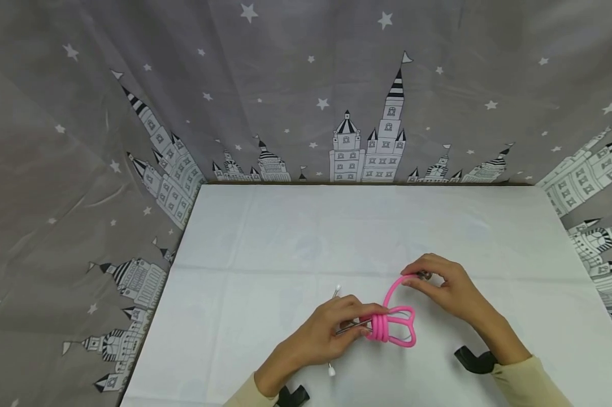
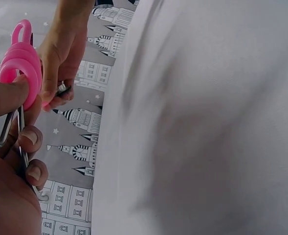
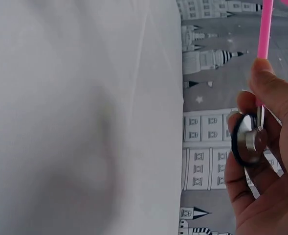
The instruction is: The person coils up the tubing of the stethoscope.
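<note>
A stethoscope with pink tubing (image 1: 380,328) is held over the white table between both hands. Its tubing is wound in several turns around a folded bundle, with loops sticking out on the right. My left hand (image 1: 323,332) pinches the wound part at its left end, and the metal ear tubes (image 2: 21,127) pass along its fingers. White ear tips (image 1: 331,370) show on either side of that hand. My right hand (image 1: 450,289) pinches the free end of the tubing between thumb and fingers, beside the round chest piece (image 3: 245,139). A stretch of tubing curves between the two hands.
The white-covered table (image 1: 285,237) has its far edge against a grey curtain (image 1: 285,73) printed with castles and stars. Black wrist mounts (image 1: 476,360) sit at both forearms, below light sleeves (image 1: 532,381).
</note>
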Demonstrator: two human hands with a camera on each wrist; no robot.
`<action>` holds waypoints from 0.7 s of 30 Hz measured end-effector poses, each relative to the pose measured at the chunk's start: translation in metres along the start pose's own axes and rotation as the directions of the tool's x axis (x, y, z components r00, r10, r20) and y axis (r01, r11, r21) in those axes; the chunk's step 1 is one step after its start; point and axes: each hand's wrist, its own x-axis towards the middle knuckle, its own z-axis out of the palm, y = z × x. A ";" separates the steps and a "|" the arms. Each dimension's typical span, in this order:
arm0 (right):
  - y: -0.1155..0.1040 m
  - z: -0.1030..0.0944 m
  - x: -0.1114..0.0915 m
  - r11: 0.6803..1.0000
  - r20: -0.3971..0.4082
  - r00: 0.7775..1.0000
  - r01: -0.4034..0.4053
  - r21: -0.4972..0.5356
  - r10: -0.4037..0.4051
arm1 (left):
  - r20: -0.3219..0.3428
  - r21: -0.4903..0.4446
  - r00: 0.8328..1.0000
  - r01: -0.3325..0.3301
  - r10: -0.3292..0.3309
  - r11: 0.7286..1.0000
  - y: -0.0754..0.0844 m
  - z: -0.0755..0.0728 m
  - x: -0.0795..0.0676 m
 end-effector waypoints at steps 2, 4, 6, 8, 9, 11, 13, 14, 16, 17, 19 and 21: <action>0.004 -0.002 0.000 1.000 -0.009 1.000 0.002 -0.009 -0.002 | -0.004 0.001 1.000 -0.004 0.004 1.000 0.001 0.000 0.000; 0.007 -0.002 -0.001 1.000 -0.008 1.000 -0.002 -0.009 0.002 | -0.011 0.000 1.000 -0.011 0.011 1.000 0.001 -0.001 0.001; 0.009 -0.002 -0.002 1.000 -0.002 1.000 -0.011 -0.005 0.011 | -0.022 0.002 1.000 -0.018 0.018 1.000 0.001 -0.002 0.002; 0.010 0.000 -0.004 1.000 0.006 1.000 -0.031 -0.002 0.031 | -0.036 -0.001 0.999 -0.024 0.024 1.000 0.001 -0.003 0.003; 0.011 0.002 -0.005 0.999 0.009 0.999 -0.041 0.003 0.041 | -0.044 -0.007 0.999 -0.024 0.024 1.000 0.001 -0.003 0.003; 0.011 0.006 -0.008 0.999 0.018 0.999 -0.047 -0.005 0.047 | -0.062 -0.029 0.998 -0.026 0.025 0.999 0.000 -0.004 0.003; 0.010 0.012 -0.013 0.999 0.023 0.999 -0.036 -0.016 0.037 | -0.089 -0.055 0.996 -0.035 0.030 0.998 -0.001 -0.004 0.002; 0.009 0.016 -0.016 0.999 0.027 0.999 -0.036 -0.020 0.037 | -0.104 -0.069 0.994 -0.038 0.030 0.997 -0.001 -0.005 0.001; 0.007 0.023 -0.022 0.999 0.035 0.999 -0.040 -0.023 0.041 | -0.142 -0.086 0.990 -0.040 0.028 0.995 -0.003 -0.005 0.001; 0.006 0.027 -0.024 0.999 0.036 0.998 -0.043 -0.025 0.044 | -0.161 -0.091 0.987 -0.034 0.019 0.995 -0.004 -0.006 0.001; 0.002 0.034 -0.028 0.998 0.030 0.999 -0.035 -0.048 0.037 | -0.200 -0.100 0.980 -0.012 -0.008 0.995 -0.006 -0.008 0.001; -0.003 0.041 -0.029 0.995 0.021 1.000 -0.008 -0.101 0.010 | -0.230 -0.105 0.973 0.013 -0.037 0.994 -0.008 -0.010 0.002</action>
